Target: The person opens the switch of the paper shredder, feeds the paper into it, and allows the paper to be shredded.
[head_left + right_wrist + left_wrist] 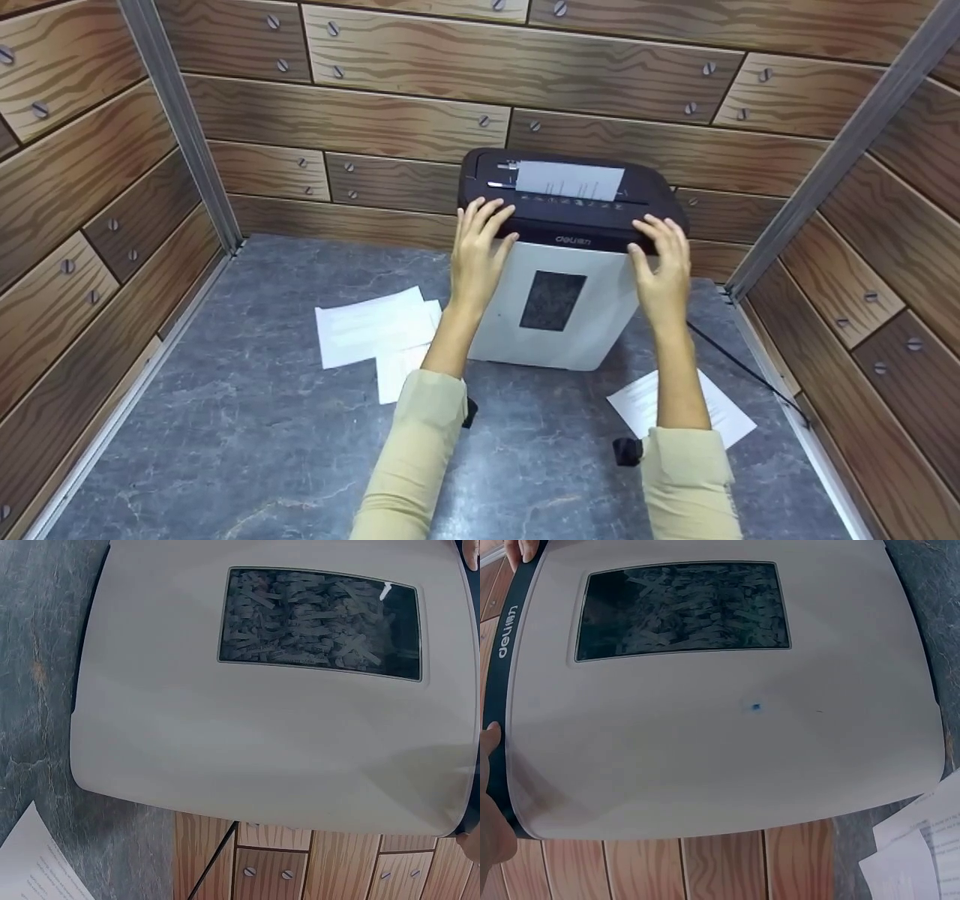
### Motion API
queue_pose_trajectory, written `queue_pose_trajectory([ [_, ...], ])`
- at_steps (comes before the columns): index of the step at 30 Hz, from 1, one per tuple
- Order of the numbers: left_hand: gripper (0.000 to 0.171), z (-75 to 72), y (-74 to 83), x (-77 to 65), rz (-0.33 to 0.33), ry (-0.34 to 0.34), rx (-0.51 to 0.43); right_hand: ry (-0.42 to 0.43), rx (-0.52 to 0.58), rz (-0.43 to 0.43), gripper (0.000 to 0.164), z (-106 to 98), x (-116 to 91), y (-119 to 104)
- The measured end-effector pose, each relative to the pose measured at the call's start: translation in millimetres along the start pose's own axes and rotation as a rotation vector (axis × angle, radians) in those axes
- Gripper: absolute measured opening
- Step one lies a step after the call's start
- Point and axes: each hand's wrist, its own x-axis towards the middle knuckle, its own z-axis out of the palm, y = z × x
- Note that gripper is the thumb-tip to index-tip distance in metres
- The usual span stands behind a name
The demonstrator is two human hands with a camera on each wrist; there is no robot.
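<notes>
A paper shredder (556,307) with a black lid and pale grey bin stands in front of me. One sheet of paper (568,180) sticks out of the slot on top. My left hand (477,251) rests on the lid's front left corner, fingers on top and thumb at the front edge. At the front right corner my right hand (664,266) touches the lid in much the same way. Paper strips (300,619) show behind the bin window. In the left wrist view my left thumb (490,739) lies against the black rim. The right fingertips are mostly outside the right wrist view.
Several printed sheets (367,330) lie on the grey floor (247,420) left of the shredder. Another printed sheet (724,409) is partly under my right forearm. A black cord (746,367) runs along the right side. Wood-patterned walls (420,67) enclose the back and sides.
</notes>
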Motion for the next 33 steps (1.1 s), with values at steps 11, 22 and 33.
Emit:
queue_pose_trajectory([
  [11, 0.034, -1.6, 1.2, 1.9, -0.003, -0.001, 0.001, 0.013, 0.029, -0.008, 0.027, 0.5, 2.2, -1.3],
  [22, 0.034, -0.8, 1.2, -0.1, -0.008, -0.011, -0.012, 0.007, 0.029, 0.004, 0.027, -0.6, -0.7, 0.4],
  [33, 0.034, -1.4, 2.0, -0.4, -0.008, -0.012, -0.003, 0.018, 0.036, -0.031, 0.026, 0.4, 0.4, 0.6],
])
